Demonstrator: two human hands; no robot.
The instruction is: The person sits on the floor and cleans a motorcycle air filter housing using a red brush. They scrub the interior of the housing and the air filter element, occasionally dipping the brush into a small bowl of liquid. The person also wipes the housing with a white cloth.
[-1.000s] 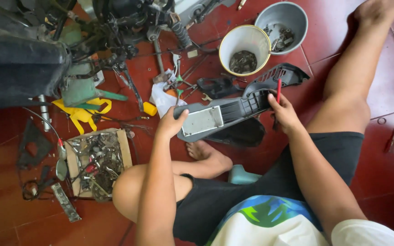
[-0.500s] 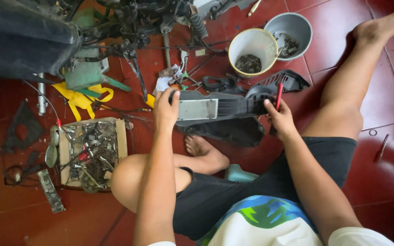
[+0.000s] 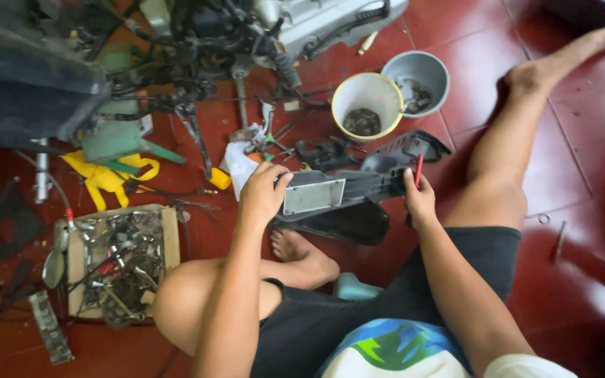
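My left hand (image 3: 263, 190) grips the left end of a long black plastic motorcycle panel (image 3: 358, 185) that has a grey metal plate on it (image 3: 314, 196). My right hand (image 3: 419, 199) steadies the panel's right side while holding a red-handled screwdriver (image 3: 419, 169) upright. The panel hovers over another black cover (image 3: 348, 222) lying on the red tiled floor, just above my folded left foot (image 3: 302, 255). I sit on the floor with my right leg (image 3: 526, 119) stretched out.
A stripped motorcycle (image 3: 141, 56) stands at the top left. A cream bucket (image 3: 367, 94) and a grey bowl (image 3: 416, 70) hold small parts. A wooden box of tools (image 3: 117, 259), yellow straps (image 3: 106, 175), a white rag (image 3: 241, 164) and loose tools lie around.
Both hands have kept hold of the panel and turned it slightly flatter. The view has shifted so the scene sits lower and more to the right.
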